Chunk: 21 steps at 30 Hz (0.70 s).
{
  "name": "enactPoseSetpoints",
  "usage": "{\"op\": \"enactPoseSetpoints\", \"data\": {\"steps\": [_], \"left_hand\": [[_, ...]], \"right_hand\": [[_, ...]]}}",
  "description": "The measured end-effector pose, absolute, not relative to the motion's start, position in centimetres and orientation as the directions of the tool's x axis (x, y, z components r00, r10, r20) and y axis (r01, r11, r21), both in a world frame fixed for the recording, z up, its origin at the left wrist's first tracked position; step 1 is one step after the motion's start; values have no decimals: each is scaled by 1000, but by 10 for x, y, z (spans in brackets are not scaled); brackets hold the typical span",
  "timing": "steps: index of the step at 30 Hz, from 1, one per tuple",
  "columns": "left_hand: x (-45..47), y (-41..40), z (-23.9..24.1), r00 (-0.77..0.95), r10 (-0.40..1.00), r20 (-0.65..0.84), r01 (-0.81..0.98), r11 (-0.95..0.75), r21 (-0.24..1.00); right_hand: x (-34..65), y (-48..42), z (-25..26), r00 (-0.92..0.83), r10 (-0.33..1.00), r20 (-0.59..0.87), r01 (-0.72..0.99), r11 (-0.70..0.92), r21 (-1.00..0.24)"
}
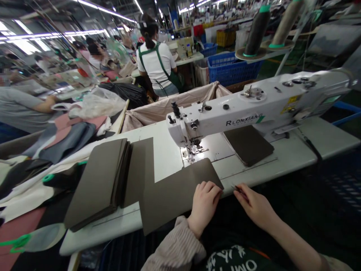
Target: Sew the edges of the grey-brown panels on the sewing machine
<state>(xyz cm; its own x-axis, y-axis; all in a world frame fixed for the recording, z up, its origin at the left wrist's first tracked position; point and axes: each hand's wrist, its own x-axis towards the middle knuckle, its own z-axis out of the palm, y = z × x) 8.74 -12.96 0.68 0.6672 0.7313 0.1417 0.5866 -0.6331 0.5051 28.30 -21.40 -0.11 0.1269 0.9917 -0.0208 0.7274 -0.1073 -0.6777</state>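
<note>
A dark grey fabric piece (175, 192) lies on the white sewing table (284, 158), its far corner just in front of the needle of the white sewing machine (254, 105). My left hand (203, 205) rests on the piece's near right corner with the fingers curled over the table edge. My right hand (254, 206) hovers at the table edge just right of the piece, fingers pinched on a small thin metal tool (239, 189), perhaps thread snips.
A stack of grey pieces (98, 180) sits left of the work. Another grey stack (248, 145) lies under the machine arm. A cloth-lined bin (169, 105) stands behind the table. Thread cones (258, 30) rise at the back. Other people work at nearby tables.
</note>
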Motion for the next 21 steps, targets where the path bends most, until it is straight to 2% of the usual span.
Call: {"op": "enactPoseSetpoints", "data": {"steps": [6, 17, 21], "left_hand": [[86, -131, 10, 589, 800, 118, 580, -520, 628], [84, -130, 8, 617, 778, 119, 562, -541, 626], [83, -130, 8, 613, 780, 131, 543, -535, 647]], "right_hand": [[272, -213, -1, 24, 999, -32, 808, -39, -587], [263, -204, -2, 14, 1000, 2, 868, -11, -497], [266, -201, -1, 80, 997, -18, 843, -77, -532]]}}
